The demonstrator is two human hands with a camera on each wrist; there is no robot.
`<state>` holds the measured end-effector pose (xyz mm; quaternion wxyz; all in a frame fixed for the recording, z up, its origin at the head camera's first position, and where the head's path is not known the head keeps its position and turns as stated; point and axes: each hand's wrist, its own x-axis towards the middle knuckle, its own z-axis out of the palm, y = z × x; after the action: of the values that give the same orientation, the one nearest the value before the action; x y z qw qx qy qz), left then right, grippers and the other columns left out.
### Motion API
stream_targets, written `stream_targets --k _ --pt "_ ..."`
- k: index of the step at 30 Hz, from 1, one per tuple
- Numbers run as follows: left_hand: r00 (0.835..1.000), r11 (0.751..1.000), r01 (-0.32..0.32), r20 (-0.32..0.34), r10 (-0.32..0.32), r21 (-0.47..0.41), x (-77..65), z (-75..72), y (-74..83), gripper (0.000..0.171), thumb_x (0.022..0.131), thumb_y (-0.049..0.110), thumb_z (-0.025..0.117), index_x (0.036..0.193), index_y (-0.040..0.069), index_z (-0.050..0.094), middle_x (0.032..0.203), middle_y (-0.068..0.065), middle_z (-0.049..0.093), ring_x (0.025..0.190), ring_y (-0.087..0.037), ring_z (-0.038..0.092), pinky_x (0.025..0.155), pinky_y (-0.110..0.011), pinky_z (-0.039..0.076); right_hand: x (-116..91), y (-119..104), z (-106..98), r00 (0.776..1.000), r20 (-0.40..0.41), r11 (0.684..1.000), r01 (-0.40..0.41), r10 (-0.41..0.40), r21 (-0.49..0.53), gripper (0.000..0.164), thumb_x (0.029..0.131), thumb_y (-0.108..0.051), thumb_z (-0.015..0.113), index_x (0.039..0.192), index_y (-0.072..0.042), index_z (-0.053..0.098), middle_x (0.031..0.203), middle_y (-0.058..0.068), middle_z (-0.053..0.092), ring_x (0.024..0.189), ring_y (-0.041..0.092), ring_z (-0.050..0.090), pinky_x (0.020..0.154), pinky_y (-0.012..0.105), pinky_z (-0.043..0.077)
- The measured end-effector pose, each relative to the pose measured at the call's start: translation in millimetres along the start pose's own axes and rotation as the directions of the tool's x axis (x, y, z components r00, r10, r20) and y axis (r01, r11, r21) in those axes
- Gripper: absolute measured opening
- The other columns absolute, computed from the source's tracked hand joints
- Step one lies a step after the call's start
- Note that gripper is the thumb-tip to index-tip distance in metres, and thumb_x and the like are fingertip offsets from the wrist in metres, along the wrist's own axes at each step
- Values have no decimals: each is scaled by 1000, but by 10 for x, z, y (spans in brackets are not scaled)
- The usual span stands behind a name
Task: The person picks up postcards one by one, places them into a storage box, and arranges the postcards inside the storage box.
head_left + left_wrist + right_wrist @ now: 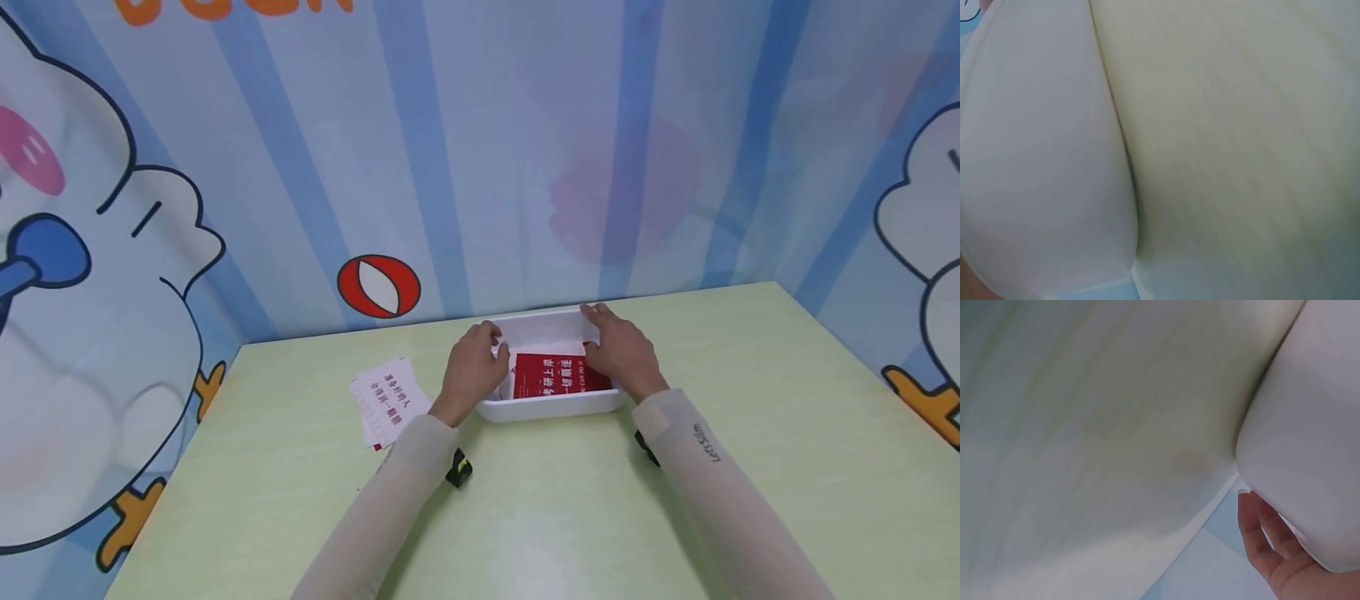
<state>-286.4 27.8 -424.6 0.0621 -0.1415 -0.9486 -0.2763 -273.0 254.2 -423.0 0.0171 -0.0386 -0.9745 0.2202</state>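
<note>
A white plastic tray [558, 407] with raised walls stands near the table's back edge. Inside it lies a red card [558, 377] printed with white Chinese characters. At the tray's left end, my left hand [474, 364] grips the wall, with its thumb on the inner side. My right hand [624, 350] holds the right end, its thumb inside and its fingers at the back corner. From the right wrist, those curled fingers [1266, 534] appear against the outside of the tray wall. The left wrist view mostly shows the tray's outer wall [1047, 156]; nearly all of that hand is out of frame.
Left of the tray, overlapping white cards [390, 400] with dark print lie on the pale yellow-green table [555, 517]. A printed cloth backdrop [510, 167] rises just behind the table's back edge. Dark wrist gear [459, 468] sits beneath the left forearm.
</note>
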Motion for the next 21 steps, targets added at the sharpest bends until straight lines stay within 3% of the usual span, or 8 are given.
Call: stream_targets --k 8,13,21 --pt "1000 1000 -17 23 17 4 14 -1 -12 28 98 24 59 121 8 60 112 -9 67 87 -19 62 77 -32 56 4 12 -6 1000 3 1000 1 -1 9 71 91 -17 58 157 -16 30 164 15 27 144 44 37 107 61 42" --pt "997 998 -60 40 61 -30 33 -10 -7 28 98 23 58 120 7 60 111 -10 66 87 -19 61 76 -32 55 -1 28 -21 1000 6 1000 -2 2 -5 71 92 -16 57 157 -16 29 164 16 26 144 44 36 105 62 42" --pt "993 988 -115 -22 113 -99 27 -62 -33 24 100 20 55 119 6 59 113 -11 65 103 -24 61 89 -38 55 1 20 -37 1000 15 1000 -3 3 -2 71 92 -16 57 157 -17 29 164 15 24 145 44 35 105 63 43"
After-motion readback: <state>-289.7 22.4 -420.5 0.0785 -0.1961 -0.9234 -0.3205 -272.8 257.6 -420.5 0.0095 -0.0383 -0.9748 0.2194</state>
